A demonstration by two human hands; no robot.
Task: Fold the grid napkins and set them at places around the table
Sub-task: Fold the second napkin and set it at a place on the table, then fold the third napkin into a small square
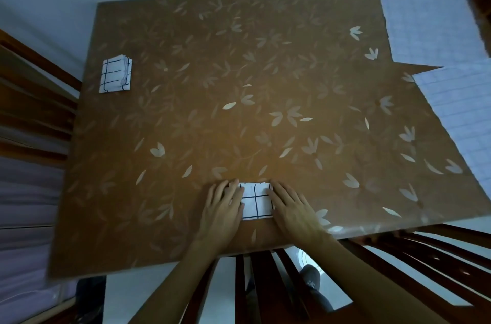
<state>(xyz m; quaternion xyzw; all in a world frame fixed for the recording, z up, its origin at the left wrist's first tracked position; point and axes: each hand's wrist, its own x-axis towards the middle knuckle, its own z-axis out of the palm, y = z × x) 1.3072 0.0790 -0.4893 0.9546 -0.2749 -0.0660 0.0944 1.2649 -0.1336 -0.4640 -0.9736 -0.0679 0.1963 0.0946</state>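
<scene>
Chairs (261, 281) flank the table (239, 71); a second folded napkin (115, 75) lies far left.

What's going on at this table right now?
A person presses the left hand and right hand flat on a small folded white napkin with dark grid lines at the near edge of the brown leaf-patterned table. A second folded grid napkin lies at the table's left edge. Two unfolded pale grid cloths lie on its right side.
</scene>
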